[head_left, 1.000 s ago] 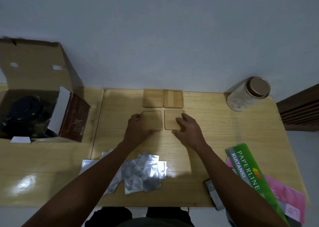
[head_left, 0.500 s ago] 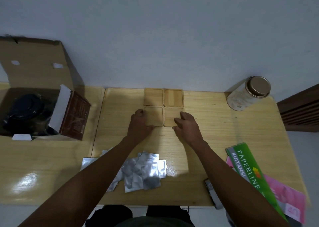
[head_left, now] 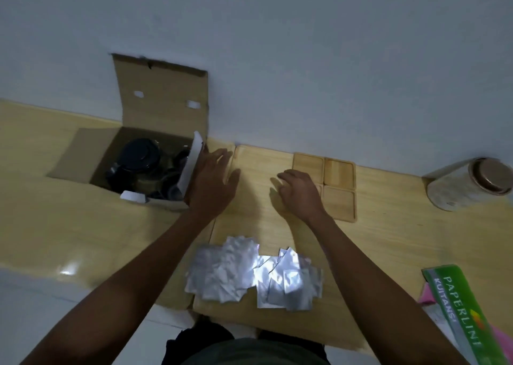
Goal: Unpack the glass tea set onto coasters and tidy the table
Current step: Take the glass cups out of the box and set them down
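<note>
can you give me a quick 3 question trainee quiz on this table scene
1. True or false: a glass piece already stands on a coaster.
2. Which hand is nearer the open box? A) left B) right
3. What lies on the table nearest the person?

Key:
1. False: the coasters are bare, and the dark-lidded teapot sits in the cardboard box.
2. A: the left hand is by the box; the right hand is beside the coasters.
3. The foil sachets.
</note>
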